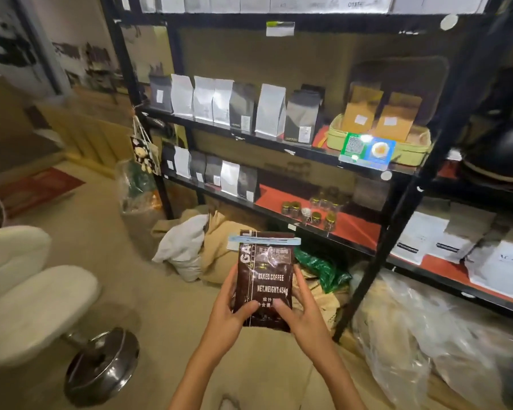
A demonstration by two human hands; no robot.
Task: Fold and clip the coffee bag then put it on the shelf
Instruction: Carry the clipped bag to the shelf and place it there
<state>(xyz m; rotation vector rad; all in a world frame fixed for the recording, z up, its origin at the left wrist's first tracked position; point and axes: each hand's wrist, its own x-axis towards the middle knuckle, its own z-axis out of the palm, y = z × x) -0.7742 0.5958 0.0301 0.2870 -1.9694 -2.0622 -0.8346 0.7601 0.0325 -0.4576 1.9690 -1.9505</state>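
Two hands, left hand (230, 313) and right hand (301, 310), closed around the lower sides of one coffee bag (264, 279), held upright before the shelf (279, 145); blue clip (264, 240) already across folded top, apparently ready for shelving.

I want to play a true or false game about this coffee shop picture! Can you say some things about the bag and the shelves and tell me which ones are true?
1. Both hands hold the brown coffee bag. True: left hand, right hand.
2. A pale blue clip sits across the bag's top. True.
3. The coffee bag already stands on the shelf. False: it is held in front of the shelves.
4. The small jars have blue lids. False: the lids look gold.
5. A white stool stands at the left. True.
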